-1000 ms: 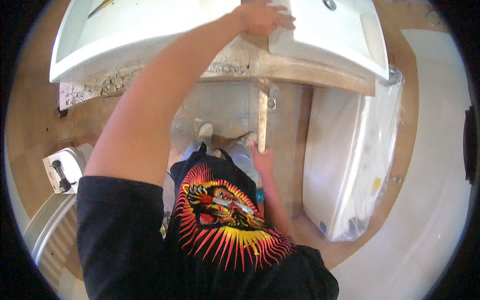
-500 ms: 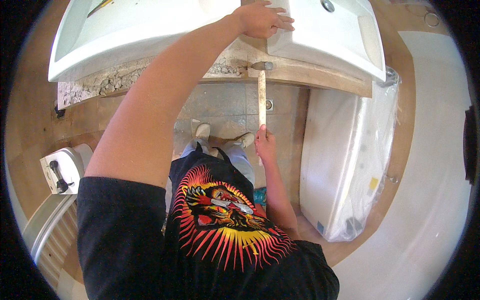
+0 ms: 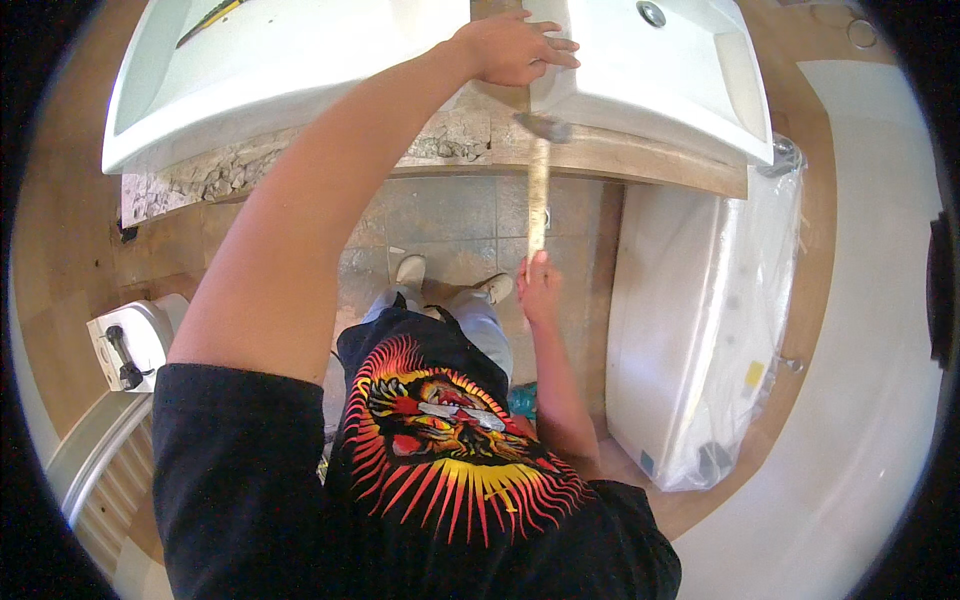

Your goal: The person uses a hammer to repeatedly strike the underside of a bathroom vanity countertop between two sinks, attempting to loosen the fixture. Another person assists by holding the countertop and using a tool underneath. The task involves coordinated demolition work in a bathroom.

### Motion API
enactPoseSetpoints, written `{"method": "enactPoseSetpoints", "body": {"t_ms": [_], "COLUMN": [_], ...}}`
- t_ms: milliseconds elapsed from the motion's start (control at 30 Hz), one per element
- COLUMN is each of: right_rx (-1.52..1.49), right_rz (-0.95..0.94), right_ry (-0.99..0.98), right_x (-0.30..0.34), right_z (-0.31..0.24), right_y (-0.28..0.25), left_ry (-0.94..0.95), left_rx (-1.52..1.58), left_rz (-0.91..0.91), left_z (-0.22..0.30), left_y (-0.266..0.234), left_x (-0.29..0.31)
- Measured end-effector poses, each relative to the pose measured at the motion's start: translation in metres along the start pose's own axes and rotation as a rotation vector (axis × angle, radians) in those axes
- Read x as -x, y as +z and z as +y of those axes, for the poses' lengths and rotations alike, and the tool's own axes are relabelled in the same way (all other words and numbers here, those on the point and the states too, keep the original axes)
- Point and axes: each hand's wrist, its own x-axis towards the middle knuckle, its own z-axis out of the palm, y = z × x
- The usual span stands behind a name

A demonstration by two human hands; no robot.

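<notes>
My right hand (image 3: 540, 287) is closed round the pale handle of a hammer (image 3: 539, 195), low in front of the ledge. The blurred hammer head is close to the front edge of the tiled ledge (image 3: 650, 163), just below the gap between two white washbasins. Stretched forward across that gap, my left hand (image 3: 505, 50) has its fingers apart, with the fingertips over the near left corner of the right washbasin (image 3: 680, 115). The left washbasin (image 3: 150, 135) is beside it. Below that basin the ledge front shows rough, broken grey mortar (image 3: 225, 172).
A yellow and black cutter (image 3: 208, 22) lies in the left basin. A white bathtub (image 3: 665, 330), partly in clear plastic, stands to the right. At the left are a white fixture with black fittings (image 3: 130, 345) and a ribbed radiator (image 3: 110, 455). My feet stand on floor tiles (image 3: 460, 255).
The hammer and my right hand have shifted slightly right, and the hammer head is now blurred. My left hand has slid a little to the left. The view has shifted slightly.
</notes>
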Motion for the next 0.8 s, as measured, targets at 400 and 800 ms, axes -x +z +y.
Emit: {"method": "enactPoseSetpoints", "body": {"t_ms": [400,800], "right_rx": [0.065,0.054], "right_rz": [0.008,-0.044], "right_ry": [0.209,0.043], "right_x": [0.004,0.0], "right_z": [0.001,0.034], "right_y": [-0.01,0.003], "left_ry": [0.029,-0.002], "left_rx": [-0.01,0.138], "left_rz": [-0.003,0.052], "left_z": [-0.004,-0.011], "left_y": [0.001,-0.005], "left_x": [0.007,0.003]}}
